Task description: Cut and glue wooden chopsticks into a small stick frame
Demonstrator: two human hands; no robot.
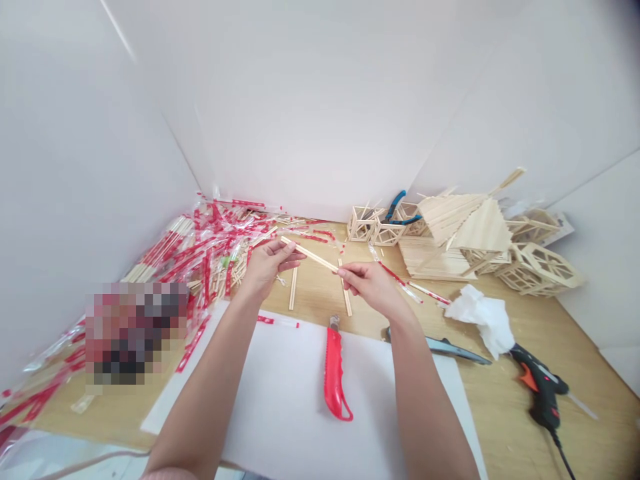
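A pair of wooden chopsticks (313,257) is stretched between my two hands above the table, slanting down to the right. My left hand (270,265) pinches its upper left end, and my right hand (373,285) pinches the lower right end. Below them, more chopsticks lie on the wood: one set (293,290) under my left hand and another (346,293) near my right fingers. A red-handled cutter (334,373) rests on the white sheet (285,393) between my forearms. My right forearm partly covers a dark blue-grey tool (453,350).
Red-and-clear chopstick wrappers (205,250) and loose sticks heap up at left, beside a pixelated area. At right stand a stick-built model house (465,227), stick frames (540,270), blue-handled pliers (400,210), crumpled white tissue (483,317) and a black glue gun (543,387) with its cord. White walls surround the table.
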